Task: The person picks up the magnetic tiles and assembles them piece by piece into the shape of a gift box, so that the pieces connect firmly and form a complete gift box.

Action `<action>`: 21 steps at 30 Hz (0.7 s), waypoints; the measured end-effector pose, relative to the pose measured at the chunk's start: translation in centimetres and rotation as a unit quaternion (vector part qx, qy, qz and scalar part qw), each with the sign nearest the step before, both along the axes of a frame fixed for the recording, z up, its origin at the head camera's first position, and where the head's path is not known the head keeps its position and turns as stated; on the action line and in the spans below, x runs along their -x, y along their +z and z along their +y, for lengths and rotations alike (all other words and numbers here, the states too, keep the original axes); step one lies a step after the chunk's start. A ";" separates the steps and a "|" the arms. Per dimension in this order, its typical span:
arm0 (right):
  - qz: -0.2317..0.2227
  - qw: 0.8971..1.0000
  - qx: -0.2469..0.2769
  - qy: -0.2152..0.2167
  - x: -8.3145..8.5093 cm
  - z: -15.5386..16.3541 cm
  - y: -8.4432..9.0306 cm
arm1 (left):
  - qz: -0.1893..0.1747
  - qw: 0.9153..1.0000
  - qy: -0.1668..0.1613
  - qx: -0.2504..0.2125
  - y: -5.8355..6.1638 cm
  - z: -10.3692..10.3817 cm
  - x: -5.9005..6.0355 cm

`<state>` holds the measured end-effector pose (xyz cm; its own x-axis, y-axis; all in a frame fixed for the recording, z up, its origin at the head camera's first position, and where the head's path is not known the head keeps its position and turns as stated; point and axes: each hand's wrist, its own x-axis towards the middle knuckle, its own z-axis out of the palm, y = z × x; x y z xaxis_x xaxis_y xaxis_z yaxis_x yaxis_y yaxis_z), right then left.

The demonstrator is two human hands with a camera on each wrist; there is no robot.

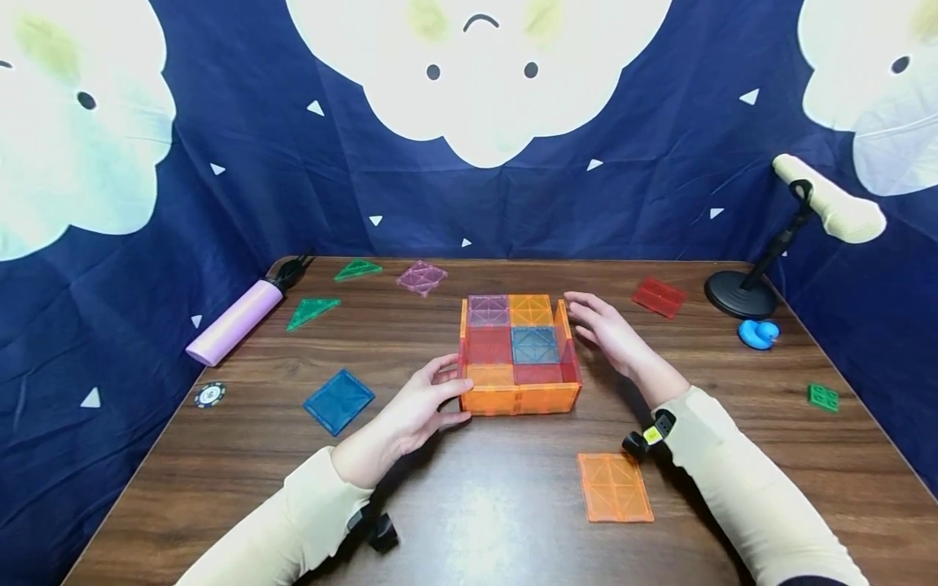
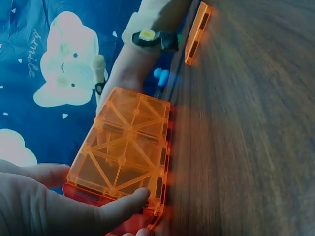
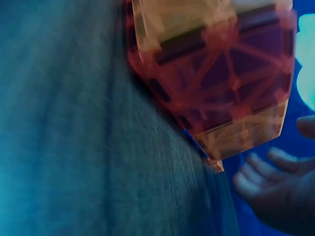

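Observation:
A low, open-topped box of translucent magnetic tiles [image 1: 489, 345] stands on the table. Its floor shows purple, orange, red and blue squares; orange and red tiles form the walls. My left hand [image 1: 425, 400] holds the box's near left corner. In the left wrist view the thumb [image 2: 125, 205] lies against the orange front wall [image 2: 129, 147], with other fingers at the side. Beside the far right corner is my right hand [image 1: 604, 330], fingers loosely bent. The right wrist view, blurred, shows that hand [image 3: 280, 189] apart from the red and orange side wall [image 3: 231, 73].
Loose tiles lie around: orange [image 1: 614, 487], blue [image 1: 339, 402], purple [image 1: 422, 277], red [image 1: 659, 297], and green triangles [image 1: 313, 311]. At left are a lilac hand pump [image 1: 236, 321] and poker chip [image 1: 210, 395]. At right are a covered stand [image 1: 742, 295], blue duck [image 1: 758, 334] and green brick [image 1: 823, 397].

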<state>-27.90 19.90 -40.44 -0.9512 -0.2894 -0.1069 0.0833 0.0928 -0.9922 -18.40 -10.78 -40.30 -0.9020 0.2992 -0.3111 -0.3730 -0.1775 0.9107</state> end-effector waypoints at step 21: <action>-0.012 0.999 0.052 -0.009 -5.2 2.0 -0.1 | 0.049 0.988 0.144 0.010 -0.6 -1.7 4.9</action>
